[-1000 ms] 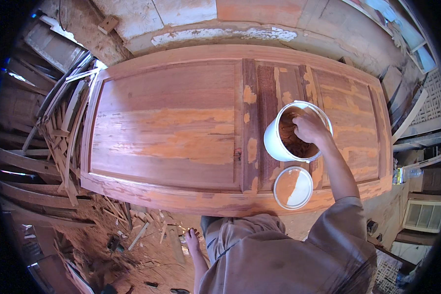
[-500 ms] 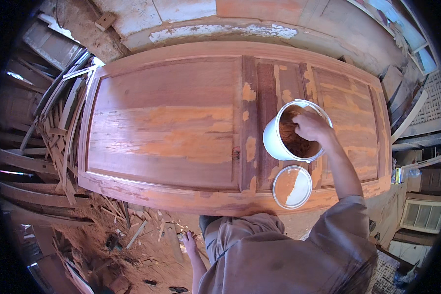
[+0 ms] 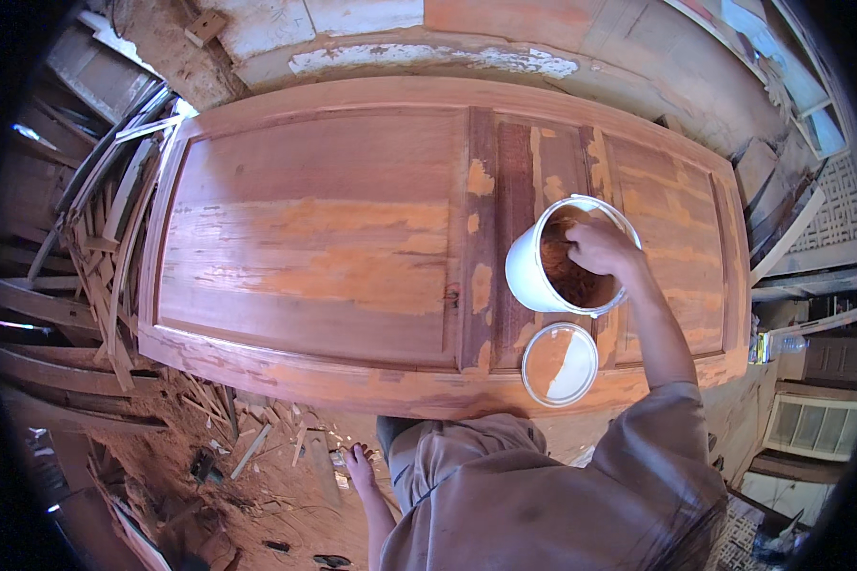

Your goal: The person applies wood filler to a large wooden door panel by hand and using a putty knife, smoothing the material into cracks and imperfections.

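The right hand's (image 3: 600, 249) fingers are hidden inside the white bucket (image 3: 528, 271); any tool held cannot be told.

Wooden door (image 3: 352, 247), lying flat, patchily sanded: bears white bucket (image 3: 528, 271) of brown filler and round lid (image 3: 559, 364) beside it.

The broad left panel of the flat-lying reddish wooden door (image 3: 314, 238) lies bare, open to a hand from above and from the near edge. On its right part a round white plastic bucket (image 3: 528, 271) of brown paste stands upright; the right hand (image 3: 602, 247) and forearm fill much of its mouth. Just nearer lies the round white lid (image 3: 560, 364), narrowing the near-right strip. Stacked wooden slats (image 3: 105, 228) crowd the door's left edge, and wood scraps (image 3: 257, 428) litter the floor below, near the left hand (image 3: 360, 468).
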Motion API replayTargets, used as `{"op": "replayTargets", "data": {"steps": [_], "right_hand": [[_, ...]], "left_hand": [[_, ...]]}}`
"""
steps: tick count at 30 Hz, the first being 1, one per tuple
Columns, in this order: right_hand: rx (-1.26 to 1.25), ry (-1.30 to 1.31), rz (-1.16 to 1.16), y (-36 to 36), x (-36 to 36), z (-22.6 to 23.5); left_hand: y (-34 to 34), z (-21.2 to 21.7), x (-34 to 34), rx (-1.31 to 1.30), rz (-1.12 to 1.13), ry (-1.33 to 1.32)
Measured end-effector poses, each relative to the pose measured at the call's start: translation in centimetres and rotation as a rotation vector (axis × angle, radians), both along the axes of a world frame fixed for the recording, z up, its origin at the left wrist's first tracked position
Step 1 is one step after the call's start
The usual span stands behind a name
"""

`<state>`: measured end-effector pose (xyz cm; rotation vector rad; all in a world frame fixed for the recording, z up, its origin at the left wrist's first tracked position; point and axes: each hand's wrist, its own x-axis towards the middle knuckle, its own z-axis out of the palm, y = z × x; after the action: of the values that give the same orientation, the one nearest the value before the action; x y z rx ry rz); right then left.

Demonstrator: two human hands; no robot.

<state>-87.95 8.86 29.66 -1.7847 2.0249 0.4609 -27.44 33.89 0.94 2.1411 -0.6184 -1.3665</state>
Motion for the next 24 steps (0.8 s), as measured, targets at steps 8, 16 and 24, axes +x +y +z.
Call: {"op": "replayTargets", "data": {"steps": [8, 16, 24], "right_hand": [[0.014, -0.610, -0.356, 4.8, -4.1, 5.5], [-0.173, -0.864, -0.644, 11.0, -4.3, 3.4], [-0.666, -0.957, -0.712, 14.3, 0.5, 2.4]], "left_hand": [[2.4, -2.1, 2.1, 0.016, 0.027, 0.007], [1.3, -2.1, 1.5, -0.017, -0.094, -0.061], [-1.1, -1.7, 1.6, -0.061, -0.032, 0.001]]}}
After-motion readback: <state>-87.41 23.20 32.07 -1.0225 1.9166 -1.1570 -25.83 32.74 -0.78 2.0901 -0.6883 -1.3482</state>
